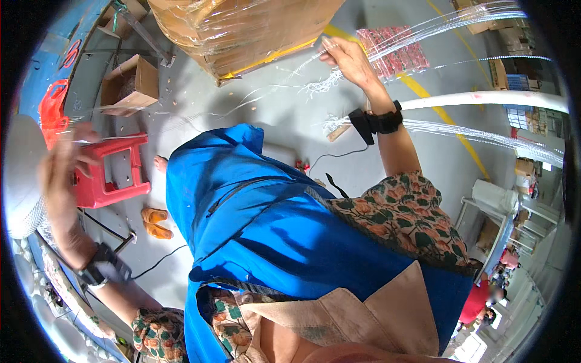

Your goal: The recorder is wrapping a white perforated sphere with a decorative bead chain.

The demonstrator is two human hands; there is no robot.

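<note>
My right hand [350, 59] is raised at the upper middle, its fingers pinched around a small grey piece [322, 42] whose kind I cannot make out. Thin pale strands [257, 95] trail from beside those fingers down and leftward. My left hand [65, 169], smeared by motion, is at the far left in front of a red plastic stool [112, 187]; whether it grips anything does not show. Left of it stands a large white rounded object [23, 172]. White frayed strand ends [324, 85] hang just below my right hand.
Bundles of shiny strands [484, 139] and a white pole [484, 100] stretch rightward. A film-wrapped carton [242, 30] stands ahead. At left are an open cardboard box [136, 85] and a red plastic bag [53, 103]. Orange shoes [156, 222] lie on the floor; a person [475, 302] is at lower right.
</note>
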